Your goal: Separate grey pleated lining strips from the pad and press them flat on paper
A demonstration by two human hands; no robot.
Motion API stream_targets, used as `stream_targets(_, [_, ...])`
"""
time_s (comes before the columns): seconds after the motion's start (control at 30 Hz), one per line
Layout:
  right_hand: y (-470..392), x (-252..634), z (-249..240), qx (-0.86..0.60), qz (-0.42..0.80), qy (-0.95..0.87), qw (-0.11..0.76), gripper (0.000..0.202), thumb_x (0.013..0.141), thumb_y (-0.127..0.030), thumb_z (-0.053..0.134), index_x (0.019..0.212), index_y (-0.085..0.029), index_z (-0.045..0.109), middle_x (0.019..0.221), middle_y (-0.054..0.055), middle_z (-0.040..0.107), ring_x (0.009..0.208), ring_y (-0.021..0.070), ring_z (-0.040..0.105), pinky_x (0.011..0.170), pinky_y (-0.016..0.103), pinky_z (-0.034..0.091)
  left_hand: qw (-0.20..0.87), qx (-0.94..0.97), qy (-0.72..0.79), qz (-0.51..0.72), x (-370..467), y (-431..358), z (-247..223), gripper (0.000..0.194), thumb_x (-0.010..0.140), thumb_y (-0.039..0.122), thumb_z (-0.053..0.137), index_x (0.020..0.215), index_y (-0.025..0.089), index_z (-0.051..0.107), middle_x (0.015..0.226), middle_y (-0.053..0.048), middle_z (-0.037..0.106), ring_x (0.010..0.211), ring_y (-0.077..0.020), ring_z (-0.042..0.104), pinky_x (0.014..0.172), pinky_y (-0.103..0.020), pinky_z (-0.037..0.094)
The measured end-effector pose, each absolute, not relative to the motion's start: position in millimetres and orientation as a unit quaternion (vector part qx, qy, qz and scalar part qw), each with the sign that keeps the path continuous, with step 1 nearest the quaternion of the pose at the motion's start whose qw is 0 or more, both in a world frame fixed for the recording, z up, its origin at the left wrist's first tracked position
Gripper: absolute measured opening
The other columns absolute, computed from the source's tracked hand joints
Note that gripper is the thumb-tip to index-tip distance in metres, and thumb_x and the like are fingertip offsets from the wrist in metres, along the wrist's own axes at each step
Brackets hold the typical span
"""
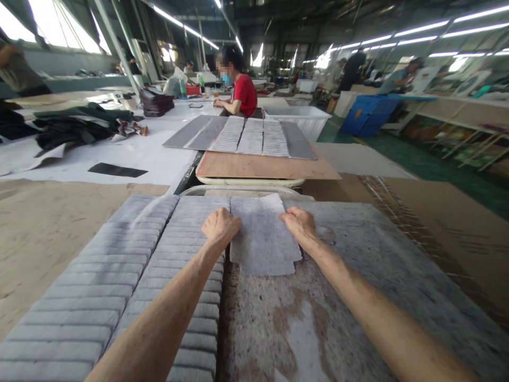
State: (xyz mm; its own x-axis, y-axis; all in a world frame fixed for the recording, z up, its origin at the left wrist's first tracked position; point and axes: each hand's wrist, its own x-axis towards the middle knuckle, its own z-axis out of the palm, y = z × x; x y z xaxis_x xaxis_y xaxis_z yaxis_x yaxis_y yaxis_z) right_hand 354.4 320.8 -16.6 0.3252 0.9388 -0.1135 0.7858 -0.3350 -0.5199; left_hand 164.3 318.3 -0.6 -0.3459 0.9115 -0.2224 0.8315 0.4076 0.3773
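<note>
My left hand (220, 227) and my right hand (299, 222) press down on the two side edges of a small stack of grey felt sheets (260, 236). The stack lies on a large stained grey board (358, 281) in front of me. Both hands have curled fingers gripping the sheet edges. To the left of my left hand lie two columns of overlapping grey felt sheets (131, 276), laid like shingles across the board.
A brown board (262, 165) on a white tub stands beyond my board. Further back a similar grey board (242, 135) carries rows of felt sheets, where a person in a red shirt (243, 93) sits. Dark fabric piles (79, 124) lie left. Blue bin (368, 114) right.
</note>
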Motion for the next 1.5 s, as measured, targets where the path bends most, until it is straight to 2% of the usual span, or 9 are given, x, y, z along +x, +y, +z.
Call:
stream_targets(0.3, [319.0,355.4,-23.2,-0.792,0.179,-0.557,0.173,0.025,0.086,-0.035,0.052,0.099,-0.015,0.058,0.098,0.005,0.06,0.088,0.0166,0.058,0.078,0.036,0.048,0.195,0.536,0.819,0.06,165.3,317.5,-0.5,0.029,0.082,0.039,0.055,0.095,0.014,0.06,0.099,-0.007,0.062,0.092,-0.0196,0.059,0.079,-0.038,0.047])
stream_targets(0.47, [317.8,354.3,-24.1,-0.788,0.166,-0.566,0.176,0.025,0.086,-0.035,0.052,0.1,-0.016,0.058,0.099,0.005,0.06,0.089,0.0168,0.058,0.08,0.037,0.047,0.184,0.538,0.821,0.052,165.5,317.1,-2.5,0.027,0.082,0.039,0.054,0.095,0.017,0.061,0.1,-0.007,0.063,0.091,-0.0183,0.059,0.08,-0.037,0.047])
stream_targets(0.7, [320.1,355.8,-23.9,-0.791,0.177,-0.561,0.169,0.024,0.086,-0.035,0.052,0.098,-0.015,0.059,0.097,0.005,0.061,0.088,0.0165,0.058,0.079,0.037,0.047,0.168,0.542,0.821,0.065,165.5,317.4,-4.4,0.027,0.076,0.036,0.058,0.091,0.014,0.065,0.095,-0.013,0.066,0.092,-0.0249,0.061,0.074,-0.038,0.047])
stream_targets(0.9, [321.5,355.8,-23.1,-0.799,0.187,-0.546,0.167,0.023,0.086,-0.034,0.052,0.1,-0.017,0.058,0.099,0.005,0.06,0.09,0.0167,0.057,0.08,0.036,0.047,0.175,0.545,0.818,0.048,165.5,315.8,-4.3,0.027,0.083,0.041,0.053,0.095,0.019,0.062,0.1,-0.007,0.064,0.091,-0.0183,0.059,0.078,-0.036,0.047])
stream_targets(1.17, [320.6,356.3,-25.4,-0.795,0.191,-0.549,0.175,0.024,0.086,-0.034,0.053,0.101,-0.017,0.058,0.1,0.005,0.06,0.088,0.0164,0.058,0.079,0.036,0.048,0.177,0.546,0.818,0.038,165.3,317.1,-6.2,0.024,0.084,0.037,0.052,0.096,0.018,0.06,0.101,-0.006,0.062,0.091,-0.0174,0.058,0.079,-0.036,0.047])
stream_targets(1.3, [321.4,356.1,-25.8,-0.791,0.193,-0.552,0.18,0.027,0.086,-0.035,0.053,0.103,-0.014,0.056,0.101,0.005,0.059,0.089,0.0177,0.058,0.078,0.038,0.048,0.173,0.549,0.816,0.051,166.1,316.6,-4.4,0.027,0.081,0.037,0.054,0.095,0.015,0.061,0.098,-0.008,0.064,0.092,-0.0212,0.059,0.077,-0.038,0.047])
stream_targets(1.43, [322.6,355.2,-25.4,-0.798,0.187,-0.541,0.19,0.025,0.085,-0.035,0.053,0.101,-0.016,0.057,0.097,0.005,0.06,0.087,0.0165,0.058,0.078,0.036,0.047,0.163,0.551,0.815,0.068,166.3,315.9,-3.8,0.022,0.074,0.031,0.052,0.085,0.019,0.067,0.095,-0.014,0.066,0.093,-0.0291,0.06,0.073,-0.038,0.046])
stream_targets(1.5, [323.1,354.9,-25.5,-0.801,0.184,-0.535,0.199,0.024,0.08,-0.031,0.057,0.1,-0.016,0.058,0.093,0.004,0.062,0.085,0.017,0.059,0.076,0.033,0.046,0.16,0.553,0.814,0.074,166.1,315.9,-5.0,0.023,0.071,0.031,0.05,0.082,0.02,0.068,0.095,-0.015,0.067,0.094,-0.0307,0.06,0.072,-0.037,0.046])
